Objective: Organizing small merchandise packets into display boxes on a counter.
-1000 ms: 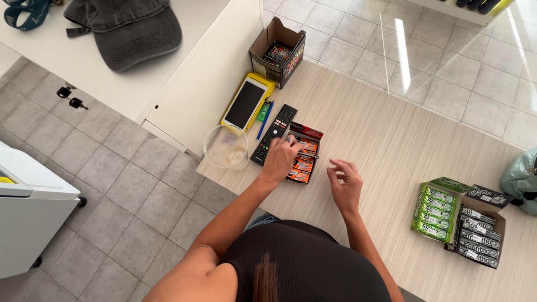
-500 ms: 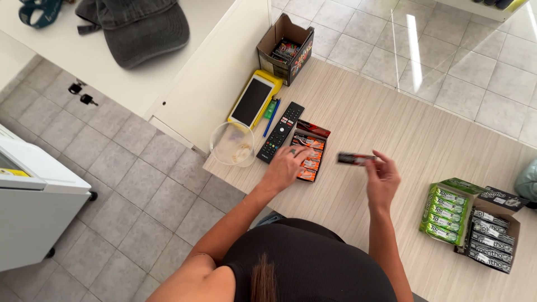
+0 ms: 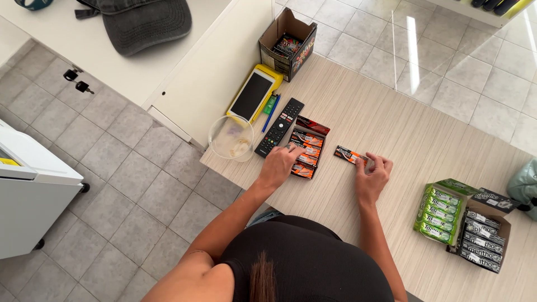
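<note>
Since half a second ago the right hand (image 3: 371, 176) has come down from mid-air to the tabletop, and the orange-and-black candy pack (image 3: 350, 155) it carried now lies flat on the light wood-grain table (image 3: 391, 120), just right of the open display tray of candy packs (image 3: 306, 148). Fingertips of the right hand pinch the pack's right end, so it is grasping the pack, wrist resting low on the table. Left hand (image 3: 278, 165) sits at the tray's left edge, fingers curled over the packs inside; touching them, but cannot tell whether it actually grips one. Camera view also shifted a bit, table now more centred.

Tray holds several matching orange packs stacked in a row, dark red flap open at the far end. Black remote control (image 3: 280, 127) lies just left of the tray, angled, nearly touching it. Clear plastic bowl (image 3: 231, 137) sits at the table's near-left corner beside the remote. Yellow-edged payment terminal (image 3: 254, 94) lies beyond the bowl, with a green pen (image 3: 271, 105) and a blue one between it and the remote. Small open cardboard box (image 3: 287, 43) of sweets stands at the far-left table edge. Far right: green gum display box (image 3: 441, 211) touching a dark box of mint rolls (image 3: 484, 236), well apart from both hands. Grey cap (image 3: 144, 21) lies on the white counter (image 3: 112, 67) top left. Tiled floor below.
</note>
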